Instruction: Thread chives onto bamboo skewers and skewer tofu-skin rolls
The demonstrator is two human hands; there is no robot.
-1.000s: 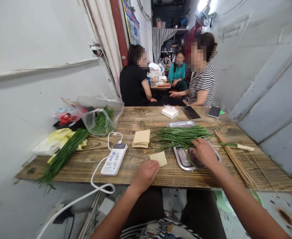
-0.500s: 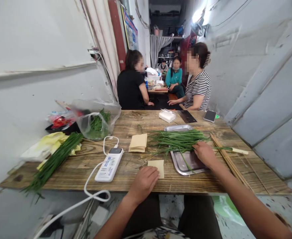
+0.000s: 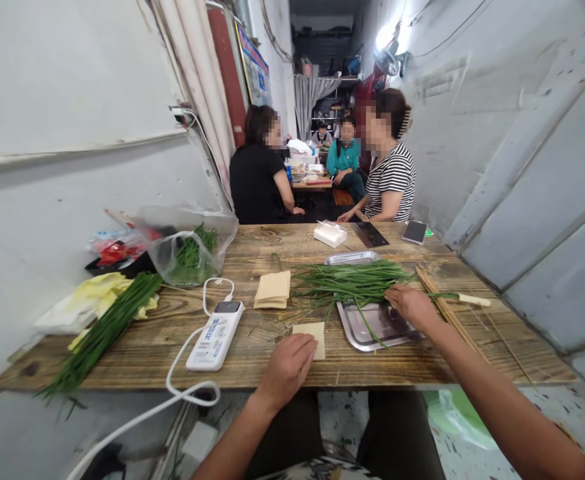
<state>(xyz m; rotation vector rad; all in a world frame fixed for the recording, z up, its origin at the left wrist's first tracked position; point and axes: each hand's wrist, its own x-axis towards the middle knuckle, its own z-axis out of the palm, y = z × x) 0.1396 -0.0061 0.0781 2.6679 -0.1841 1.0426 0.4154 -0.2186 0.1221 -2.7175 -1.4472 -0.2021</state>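
My left hand (image 3: 291, 365) lies with its fingers stretched over the left part of a square, pale-yellow sheet (image 3: 318, 337), near the table's front edge. A bunch of green chives (image 3: 355, 277) lies across a metal tray (image 3: 367, 343), its stems pointing sideways. At the right end of the bunch, the fingertips of my right hand (image 3: 412, 307) are pinched together on the chives; how many stems they hold is hidden. A stack of similar pale-yellow sheets (image 3: 272, 290) sits left of the tray.
Thin wooden skewers (image 3: 447, 313) and a light-handled knife (image 3: 472, 300) lie at right. A white power bank (image 3: 216, 337) with a cable, more chives (image 3: 107, 330) and a plastic bag (image 3: 192, 253) are at left. A phone (image 3: 415, 232) and a white box (image 3: 330, 233) stand behind; people sit beyond.
The view has shifted slightly, moving the table a little to the left in the picture. Both hands keep nearly the same places. The person in stripes has drawn their hands closer together.
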